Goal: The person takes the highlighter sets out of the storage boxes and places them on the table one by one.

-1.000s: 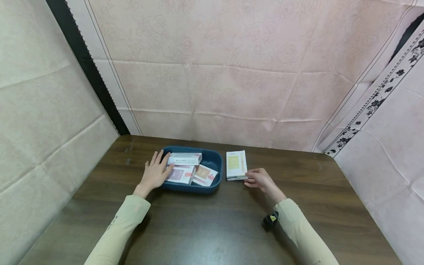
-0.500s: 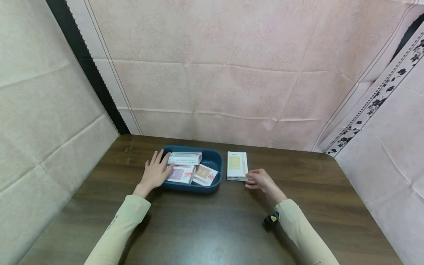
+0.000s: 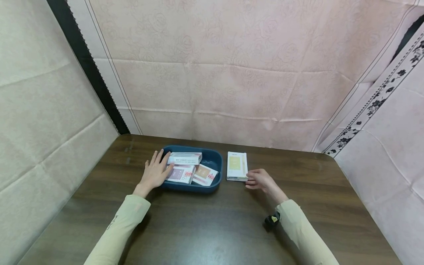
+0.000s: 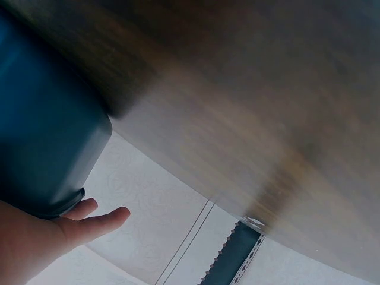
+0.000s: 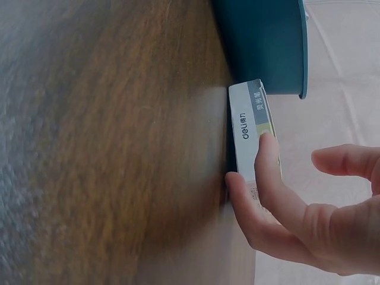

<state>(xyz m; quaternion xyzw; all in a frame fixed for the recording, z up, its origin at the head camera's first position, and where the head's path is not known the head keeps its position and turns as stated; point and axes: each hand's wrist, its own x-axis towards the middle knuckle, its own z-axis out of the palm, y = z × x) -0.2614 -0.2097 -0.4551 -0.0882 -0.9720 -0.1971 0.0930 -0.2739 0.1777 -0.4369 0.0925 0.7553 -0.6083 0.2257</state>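
Observation:
A white highlighter box (image 3: 236, 165) with a yellow-green panel lies flat on the table, just right of a blue plastic bin (image 3: 212, 190). My right hand (image 3: 260, 180) is at the box's near right corner. In the right wrist view two fingertips (image 5: 268, 145) touch its printed end face, while the thumb (image 5: 341, 160) stays apart from it. My left hand (image 3: 155, 173) lies with spread fingers over the bin's left rim. Inside the bin are a white box (image 3: 184, 159) at the back, a lavender-panelled box (image 3: 179, 174) and a tan-panelled box (image 3: 204, 175).
The dark wooden table (image 3: 205, 228) reaches a pale cloth (image 3: 212, 92) hanging behind it. More cloth hangs along both sides. A black device (image 3: 271, 221) is worn at the right wrist.
The highlighter box has shifted slightly to the right and turned a little straighter, with the right fingers moving along at its corner. The left hand and the bin have stayed in place.

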